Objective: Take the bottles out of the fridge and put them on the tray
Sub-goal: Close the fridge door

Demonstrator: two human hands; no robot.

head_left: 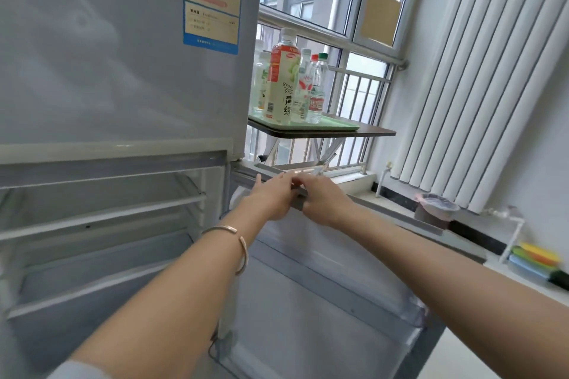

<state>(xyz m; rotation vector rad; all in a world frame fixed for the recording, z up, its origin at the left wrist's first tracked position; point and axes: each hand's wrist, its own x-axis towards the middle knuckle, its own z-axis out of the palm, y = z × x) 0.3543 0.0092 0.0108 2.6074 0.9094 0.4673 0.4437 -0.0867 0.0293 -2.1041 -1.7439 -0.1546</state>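
Several bottles stand together on the green tray (340, 126), the tallest a pale juice bottle (281, 83) with a red and green label, and beside it a clear water bottle (317, 92). The tray lies on a small dark folding table (377, 132) by the window. The fridge's lower compartment (101, 215) is open, and I see no bottles on its wire shelves. My left hand (271, 198), with a bangle on its wrist, and my right hand (328, 201) both grip the top edge of the open fridge door (323, 286), fingers curled over it.
The upper fridge door (123, 40) is closed and carries a blue energy label. A white radiator (477, 86) covers the right wall. On the sill below it stand a dark cup with a pink cover (435, 209) and a rack of coloured sponges (535, 261).
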